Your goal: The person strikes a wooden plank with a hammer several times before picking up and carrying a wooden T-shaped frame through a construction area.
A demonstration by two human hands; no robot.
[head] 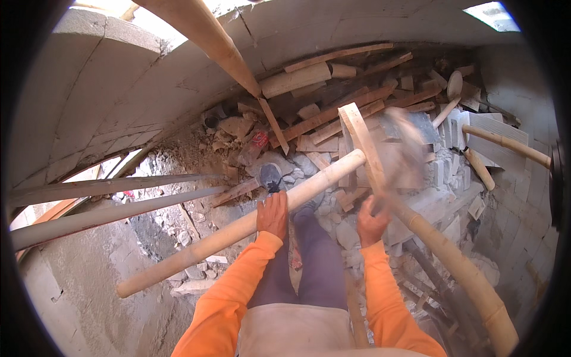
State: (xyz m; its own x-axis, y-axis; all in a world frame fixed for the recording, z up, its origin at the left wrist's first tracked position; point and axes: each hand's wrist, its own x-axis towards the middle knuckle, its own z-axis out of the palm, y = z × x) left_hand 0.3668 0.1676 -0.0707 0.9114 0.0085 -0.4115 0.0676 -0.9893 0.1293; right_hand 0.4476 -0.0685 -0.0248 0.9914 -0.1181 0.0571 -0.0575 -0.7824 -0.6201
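Note:
My left hand (pixel 272 214) grips a pale round pole (pixel 192 254) from above, its fingers wrapped over the top. The pole slants across my legs from lower left to upper right. Its far end meets or overlaps a flat wooden strip (pixel 363 147); whether they touch I cannot tell. To the right, my right hand (pixel 373 222) is closed around the handle of a tool (pixel 403 151) smeared by motion blur, so its head and exact kind are unclear. Just beyond that hand, a long bamboo pole (pixel 450 256) runs down to the lower right.
Rubble and broken stones (pixel 299 167) surround my shoe (pixel 270 175). Scrap boards (pixel 330 116) are heaped along the wall (pixel 312 26). A thick pole (pixel 214 44) leans in from above, and two more (pixel 120 218) cross at left. A mallet (pixel 454 87) and hollow blocks (pixel 455 127) lie right.

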